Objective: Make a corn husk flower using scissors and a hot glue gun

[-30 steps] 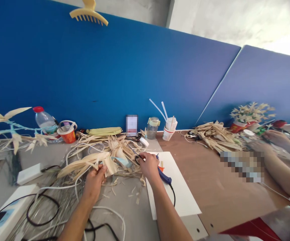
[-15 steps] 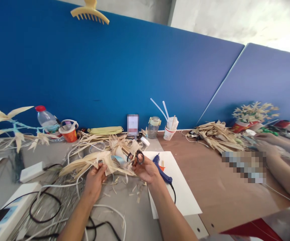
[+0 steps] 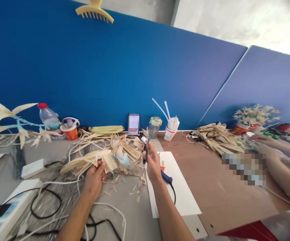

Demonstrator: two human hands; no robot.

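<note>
My left hand (image 3: pixel 94 180) is closed, pinching a pale piece of corn husk (image 3: pixel 110 164) between thumb and fingers above the littered tabletop. In my right hand (image 3: pixel 153 164) is a pair of black-handled scissors (image 3: pixel 146 153), held upright and edge-on, apart from the husk. Behind both hands lies a heap of dried corn husks (image 3: pixel 122 147), with a light-blue strip (image 3: pixel 124 159) at its front. Small husk scraps (image 3: pixel 134 191) are scattered between my forearms. A blue glue gun (image 3: pixel 167 177), partly hidden by my right hand, rests on a white paper sheet (image 3: pixel 182 195).
Cables and a white power strip (image 3: pixel 11 207) occupy the left front. Along the blue partition stand a phone (image 3: pixel 134 124), a glass jar (image 3: pixel 155 127), a paper cup (image 3: pixel 170 134) and a red-capped bottle (image 3: pixel 48 117). Another person's hands (image 3: pixel 267 147) work at right beside more husks (image 3: pixel 215 135).
My right hand has moved right and away from the husk, and the scissors have turned from handles facing me to edge-on. My left hand still pinches the husk in nearly the same place.
</note>
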